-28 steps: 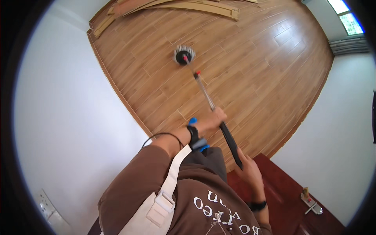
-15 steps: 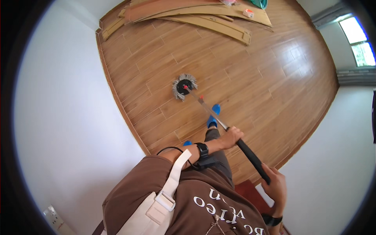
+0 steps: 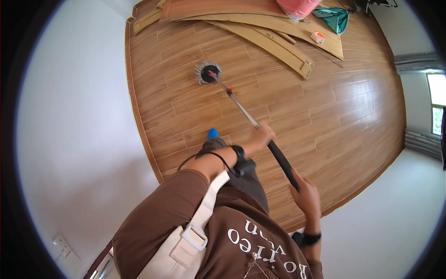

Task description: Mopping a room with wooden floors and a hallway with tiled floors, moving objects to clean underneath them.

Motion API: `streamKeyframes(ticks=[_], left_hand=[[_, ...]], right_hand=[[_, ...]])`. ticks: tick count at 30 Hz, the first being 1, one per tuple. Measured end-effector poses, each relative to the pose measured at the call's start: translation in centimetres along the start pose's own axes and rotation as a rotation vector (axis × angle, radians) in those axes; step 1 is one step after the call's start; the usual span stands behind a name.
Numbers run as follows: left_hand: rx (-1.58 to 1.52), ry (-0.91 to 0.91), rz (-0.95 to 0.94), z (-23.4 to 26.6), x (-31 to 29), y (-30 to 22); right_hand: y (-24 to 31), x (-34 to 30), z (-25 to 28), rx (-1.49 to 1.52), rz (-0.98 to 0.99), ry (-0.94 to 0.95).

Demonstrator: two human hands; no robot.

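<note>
A mop [image 3: 244,109] with a metal pole and black grip slants from the near right to the far left. Its round black head, fringed with grey strands, rests on the wooden floor near the left wall. My left hand [image 3: 261,138] is wrapped round the pole at the upper end of the black grip. Lower down, my right hand [image 3: 304,193] is closed round the grip's near end. A blue shoe cover [image 3: 212,134] shows on one foot beyond my left forearm; the other foot is hidden.
Wooden boards [image 3: 269,44] lie stacked along the far side. On or beside them are a pink bundle [image 3: 299,8], a small orange-and-white pack [image 3: 318,37] and a teal bag [image 3: 335,19]. A white wall [image 3: 79,116] with a brown skirting board runs along the left; a window [image 3: 436,93] is at the right.
The mop head has moved farther away and slightly left across the floor, both hands moving with it. My view has shifted, showing more of the boards and the pink bundle.
</note>
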State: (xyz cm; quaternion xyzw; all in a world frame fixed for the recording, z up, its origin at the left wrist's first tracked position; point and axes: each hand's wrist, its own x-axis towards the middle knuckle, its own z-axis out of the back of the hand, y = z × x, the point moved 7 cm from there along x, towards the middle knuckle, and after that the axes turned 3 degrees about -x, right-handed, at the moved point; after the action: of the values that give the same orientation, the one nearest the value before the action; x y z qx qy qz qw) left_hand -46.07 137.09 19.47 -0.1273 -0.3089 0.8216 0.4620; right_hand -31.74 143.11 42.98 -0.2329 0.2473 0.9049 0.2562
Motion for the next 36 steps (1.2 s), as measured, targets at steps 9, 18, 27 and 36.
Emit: streamKeyframes(ticks=[9, 18, 27, 36], left_hand=[[-0.461, 0.411, -0.47, 3.7, 12.0, -12.4], [-0.166, 0.241, -0.269, 12.8, 20.0, 12.5], [-0.072, -0.276, 0.023, 25.4, 23.6, 42.7], [-0.173, 0.011, -0.072, 25.5, 24.8, 24.0]], right_hand=[[1.7, -1.1, 17.5, -0.131, -0.352, -0.051], [16.6, 19.2, 14.9, 0.03, 0.042, -0.031], [33.4, 42.2, 7.1, -0.092, 0.309, 0.025], [30.4, 33.5, 23.6, -0.233, 0.088, 0.236]])
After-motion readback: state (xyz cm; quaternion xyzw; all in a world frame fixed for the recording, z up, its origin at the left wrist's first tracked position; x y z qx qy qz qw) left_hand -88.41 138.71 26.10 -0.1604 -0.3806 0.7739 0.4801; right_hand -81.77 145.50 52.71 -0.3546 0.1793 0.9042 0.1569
